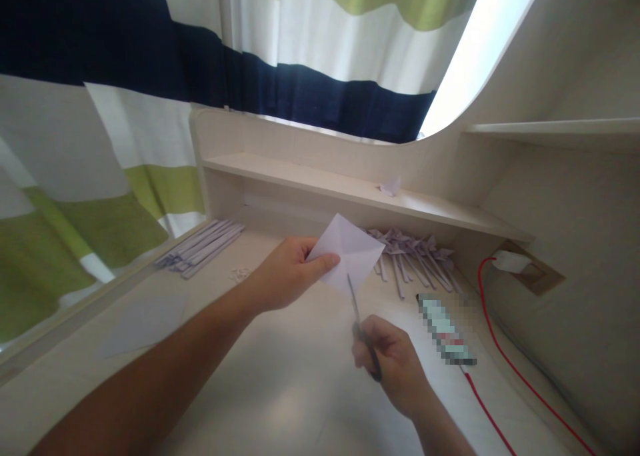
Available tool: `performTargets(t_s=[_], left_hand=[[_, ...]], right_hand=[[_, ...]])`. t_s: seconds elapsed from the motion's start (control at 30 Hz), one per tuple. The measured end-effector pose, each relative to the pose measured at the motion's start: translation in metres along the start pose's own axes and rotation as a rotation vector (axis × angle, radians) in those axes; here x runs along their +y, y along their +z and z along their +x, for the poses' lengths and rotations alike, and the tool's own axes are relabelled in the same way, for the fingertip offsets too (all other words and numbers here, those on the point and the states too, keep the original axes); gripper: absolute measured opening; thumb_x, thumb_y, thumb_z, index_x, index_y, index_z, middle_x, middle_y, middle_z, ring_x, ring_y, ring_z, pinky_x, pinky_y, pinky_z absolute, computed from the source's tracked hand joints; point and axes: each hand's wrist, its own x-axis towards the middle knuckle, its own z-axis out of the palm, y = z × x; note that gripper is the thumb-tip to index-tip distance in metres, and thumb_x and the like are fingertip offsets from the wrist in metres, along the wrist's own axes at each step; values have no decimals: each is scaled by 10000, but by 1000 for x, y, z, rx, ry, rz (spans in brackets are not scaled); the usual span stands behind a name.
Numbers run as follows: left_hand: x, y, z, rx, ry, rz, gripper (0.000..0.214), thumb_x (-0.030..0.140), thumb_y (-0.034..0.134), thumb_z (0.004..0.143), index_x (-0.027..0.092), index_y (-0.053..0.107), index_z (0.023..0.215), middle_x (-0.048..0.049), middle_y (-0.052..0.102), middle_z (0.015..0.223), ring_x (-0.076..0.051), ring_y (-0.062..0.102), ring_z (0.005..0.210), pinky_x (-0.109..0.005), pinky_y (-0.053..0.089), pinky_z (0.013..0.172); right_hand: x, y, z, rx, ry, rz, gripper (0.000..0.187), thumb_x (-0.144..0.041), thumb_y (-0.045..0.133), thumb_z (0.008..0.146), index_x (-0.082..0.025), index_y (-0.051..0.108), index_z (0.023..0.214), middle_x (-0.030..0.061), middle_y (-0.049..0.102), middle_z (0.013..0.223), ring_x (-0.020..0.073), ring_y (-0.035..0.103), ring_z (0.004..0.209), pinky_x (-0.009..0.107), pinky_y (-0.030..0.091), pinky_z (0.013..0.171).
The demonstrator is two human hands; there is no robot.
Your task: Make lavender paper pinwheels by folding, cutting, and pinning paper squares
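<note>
My left hand (287, 273) pinches a pale creased square of paper (350, 251) at its left corner and holds it up above the desk. My right hand (387, 359) is closed round the handles of a pair of scissors (359, 319). The blades point up and reach the paper's lower edge. Both hands hover over the middle of the pale desk (280, 403).
A stack of folded paper strips (203, 246) lies at the back left. A heap of paper pinwheels on sticks (415, 256) lies at the back right under a low shelf (350, 189). A phone (447, 329) on a red cable (510, 369) lies right. A flat paper sheet (143, 323) lies left.
</note>
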Motion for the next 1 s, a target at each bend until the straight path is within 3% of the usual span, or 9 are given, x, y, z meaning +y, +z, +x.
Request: performTargets(t_s=[1.0], left_hand=[[-1, 4, -4, -35, -51, -47, 377, 409, 615, 903, 172, 553, 617, 53, 475, 510, -89, 394, 467, -225, 239, 445]], right_hand=[[-1, 3, -1, 20, 15, 27, 240, -257, 764, 719, -206, 542, 646, -55, 500, 569, 104, 377, 525, 243, 301, 509]])
